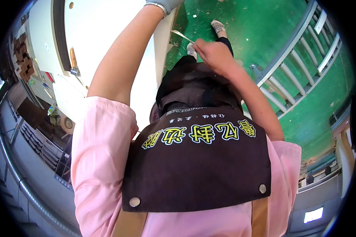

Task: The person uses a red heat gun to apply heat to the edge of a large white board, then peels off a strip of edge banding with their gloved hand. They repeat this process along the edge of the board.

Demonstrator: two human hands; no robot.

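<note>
My left hand [164, 5], in a grey glove, is at the far edge of a white panel [144, 57] at the top of the head view; its fingers are mostly out of frame. My bare right hand [213, 55] is closed round the end of a thin, pale flat tool [182, 35], which points up and left toward the panel's right edge. A tool with a wooden handle [73, 57] and a metal end lies on the white surface, by a long dark strip [58, 23].
A grey metal roller rack [296, 63] stands on the green floor [261, 31] at right. My shoes [217, 27] show below the panel's edge. Brown blocks [23, 59] and small tools sit at far left. A silver duct [24, 185] runs along the lower left.
</note>
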